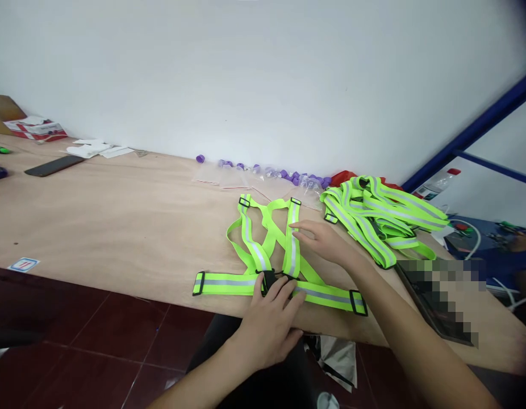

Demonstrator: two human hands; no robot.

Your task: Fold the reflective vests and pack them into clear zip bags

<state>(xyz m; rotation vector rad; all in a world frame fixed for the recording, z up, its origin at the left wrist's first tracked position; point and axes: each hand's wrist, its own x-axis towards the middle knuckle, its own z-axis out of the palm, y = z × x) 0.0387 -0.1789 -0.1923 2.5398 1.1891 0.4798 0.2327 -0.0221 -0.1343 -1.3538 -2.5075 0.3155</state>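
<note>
Harness point(255, 250) lies on the table point(118, 227) beneath your left hand point(269, 318), which partly hides its black buckle point(268, 279), grip impossible to tell; your right hand point(322, 238), released, extends over one strap point(293, 250). Silver stripes line its neon yellow-green webbing. Rightward sits a similar pile point(374, 210); behind, clear bags point(235, 178).

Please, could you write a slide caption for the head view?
Left hand at the buckle, right hand at a strap of a yellow-green reflective harness.
</note>
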